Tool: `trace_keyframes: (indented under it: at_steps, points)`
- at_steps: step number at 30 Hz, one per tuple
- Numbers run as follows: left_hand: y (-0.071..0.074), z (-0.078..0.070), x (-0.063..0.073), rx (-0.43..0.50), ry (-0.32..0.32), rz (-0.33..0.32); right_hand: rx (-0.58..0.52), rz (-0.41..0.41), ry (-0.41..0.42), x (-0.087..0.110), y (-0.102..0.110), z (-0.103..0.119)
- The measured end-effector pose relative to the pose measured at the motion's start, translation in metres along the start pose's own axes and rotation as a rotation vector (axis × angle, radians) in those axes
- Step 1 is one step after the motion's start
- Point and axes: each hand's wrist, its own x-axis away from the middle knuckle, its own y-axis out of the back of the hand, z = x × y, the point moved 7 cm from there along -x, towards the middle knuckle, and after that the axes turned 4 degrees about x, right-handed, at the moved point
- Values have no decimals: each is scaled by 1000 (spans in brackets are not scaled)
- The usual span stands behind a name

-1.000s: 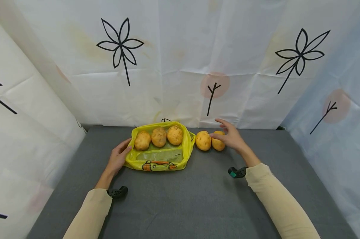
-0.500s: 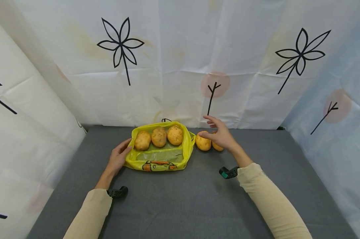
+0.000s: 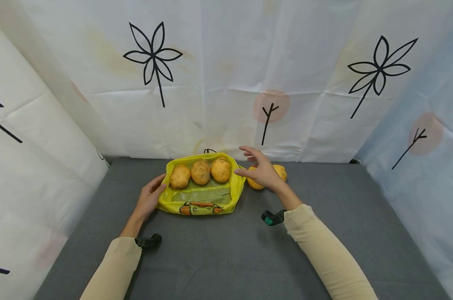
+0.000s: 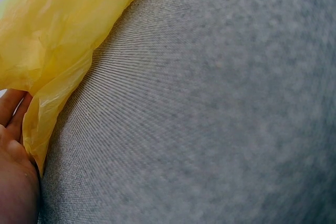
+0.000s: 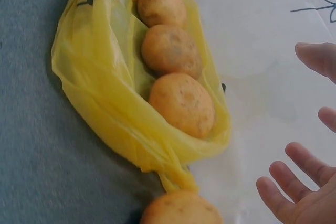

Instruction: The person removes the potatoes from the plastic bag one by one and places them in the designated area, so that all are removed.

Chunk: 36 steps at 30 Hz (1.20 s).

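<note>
A yellow plastic bag (image 3: 202, 208) lies on the grey table with its mouth spread. Three potatoes (image 3: 200, 171) sit in a row along its far side. My left hand (image 3: 148, 199) holds the bag's left edge, and part of the fingers is hidden by yellow plastic in the left wrist view. My right hand (image 3: 263, 171) hovers just right of the bag, fingers spread and nothing held. Beneath and behind it are two more potatoes, one potato (image 3: 255, 183) next to the bag and another potato (image 3: 280, 171) farther right, both partly covered by the hand.
Grey cloth (image 3: 226, 258) covers the table. White fabric (image 3: 226, 83) with plant drawings hangs behind it and on both sides. A thin black loop (image 3: 209, 150) shows at the bag's far edge.
My right hand has moved left, from over the rightmost potato to near the bag's right edge. The left hand, the bag and the potatoes have stayed put.
</note>
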Motion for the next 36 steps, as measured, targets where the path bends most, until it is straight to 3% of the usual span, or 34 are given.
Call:
trace_keyframes:
  at_steps: [16, 36]
  points:
    - [1, 0, 0, -10, 10, 9, -12, 92, -46, -26, -48, -7]
    - [1, 5, -2, -11, 25, 11, 149, 108, -127, -48, -71, -20]
